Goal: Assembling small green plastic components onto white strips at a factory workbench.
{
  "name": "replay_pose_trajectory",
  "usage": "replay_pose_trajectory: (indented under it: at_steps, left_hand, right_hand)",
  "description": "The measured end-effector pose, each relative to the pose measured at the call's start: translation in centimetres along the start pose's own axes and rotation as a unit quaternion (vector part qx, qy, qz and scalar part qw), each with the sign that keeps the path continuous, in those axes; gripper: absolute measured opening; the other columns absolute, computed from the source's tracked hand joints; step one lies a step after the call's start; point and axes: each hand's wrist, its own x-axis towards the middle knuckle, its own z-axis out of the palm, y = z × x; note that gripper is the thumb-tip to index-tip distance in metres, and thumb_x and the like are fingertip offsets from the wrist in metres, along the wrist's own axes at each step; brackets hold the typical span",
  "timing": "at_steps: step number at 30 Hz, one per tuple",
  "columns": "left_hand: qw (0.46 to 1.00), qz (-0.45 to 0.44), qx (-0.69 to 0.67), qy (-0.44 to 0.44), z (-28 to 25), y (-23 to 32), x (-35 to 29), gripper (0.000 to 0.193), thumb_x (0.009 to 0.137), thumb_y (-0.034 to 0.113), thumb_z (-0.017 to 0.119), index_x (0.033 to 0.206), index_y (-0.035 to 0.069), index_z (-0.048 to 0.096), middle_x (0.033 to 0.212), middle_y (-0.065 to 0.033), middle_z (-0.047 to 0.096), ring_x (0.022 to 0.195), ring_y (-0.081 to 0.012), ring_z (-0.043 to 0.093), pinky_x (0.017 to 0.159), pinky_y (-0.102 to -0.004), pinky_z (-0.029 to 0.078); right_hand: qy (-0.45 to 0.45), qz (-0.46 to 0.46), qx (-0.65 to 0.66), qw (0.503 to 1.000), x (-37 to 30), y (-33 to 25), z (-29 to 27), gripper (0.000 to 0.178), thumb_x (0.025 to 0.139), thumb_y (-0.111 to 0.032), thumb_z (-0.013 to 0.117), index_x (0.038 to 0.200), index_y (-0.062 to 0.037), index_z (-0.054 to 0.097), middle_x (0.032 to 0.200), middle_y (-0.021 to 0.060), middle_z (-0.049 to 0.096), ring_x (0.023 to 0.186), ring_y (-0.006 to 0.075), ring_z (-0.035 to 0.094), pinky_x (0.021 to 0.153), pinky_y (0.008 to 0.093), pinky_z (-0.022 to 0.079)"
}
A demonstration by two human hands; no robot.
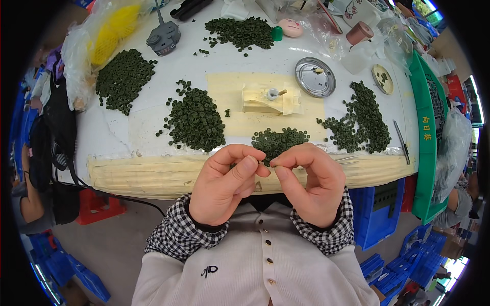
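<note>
Left hand and right hand over near table edge, fingertips close together. Right fingers pinched on tiny piece, kind unclear; left fingers narrow, cannot tell if gripping anything. Just beyond: small pile of dark green round pieces on table. Farther: tape-covered block, then round metal dish right of it.

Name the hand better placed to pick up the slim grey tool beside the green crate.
Likely the right hand: the slim grey tool lies farther out on that side, so the left hand would have to reach across.
</note>
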Motion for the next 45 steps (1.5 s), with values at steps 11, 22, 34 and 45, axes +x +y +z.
replay_pose_trajectory:
  at_steps: [11, 22, 34, 45]
  left_hand:
    - [0.997, 0.067, 0.044, -0.011, -0.5, -0.5, -0.2, 0.014, 0.081, -0.005, 0.064, 0.094, 0.000, 0.063, 0.091, -0.0084, 0.064, 0.080, -0.0100, 0.060, 0.063, -0.0195, 0.045]
    - [0.994, 0.090, 0.065, 0.010, -0.2, -0.7, -0.3, 0.015, 0.077, -0.008, 0.066, 0.090, -0.001, 0.064, 0.091, -0.0107, 0.066, 0.084, -0.0145, 0.062, 0.079, -0.0261, 0.051]
    - [0.999, 0.041, 0.015, -0.015, -0.2, -0.1, -0.4, 0.011, 0.080, -0.006, 0.064, 0.090, -0.001, 0.063, 0.084, -0.0099, 0.066, 0.073, -0.0111, 0.061, 0.067, -0.0214, 0.051]
    - [0.984, -0.015, 0.170, -0.054, -0.6, 0.5, -0.2, 0.008, 0.080, 0.002, 0.069, 0.085, -0.001, 0.065, 0.079, -0.0045, 0.065, 0.070, -0.0061, 0.057, 0.064, -0.0192, 0.046]
  right_hand:
    - [0.019, -0.051, -0.074, 0.996, 0.2, -0.4, 0.4, 0.014, 0.068, 0.006, 0.068, 0.079, -0.0002, 0.063, 0.076, 0.0083, 0.060, 0.066, 0.0187, 0.058, 0.058, 0.0270, 0.046]
    - [0.058, -0.094, -0.118, 0.987, -0.4, -0.4, 1.1, 0.020, 0.062, 0.006, 0.070, 0.080, -0.0021, 0.065, 0.073, 0.0074, 0.058, 0.063, 0.0197, 0.056, 0.054, 0.0274, 0.045]
    - [0.014, -0.135, -0.103, 0.985, -0.5, -0.6, 0.8, 0.024, 0.062, 0.008, 0.070, 0.084, -0.0019, 0.067, 0.076, 0.0067, 0.060, 0.066, 0.0196, 0.058, 0.055, 0.0276, 0.046]
    - [-0.091, -0.072, -0.034, 0.993, 0.3, -0.9, -1.6, 0.019, 0.067, 0.005, 0.072, 0.083, -0.0018, 0.066, 0.078, 0.0086, 0.060, 0.068, 0.0180, 0.059, 0.057, 0.0264, 0.048]
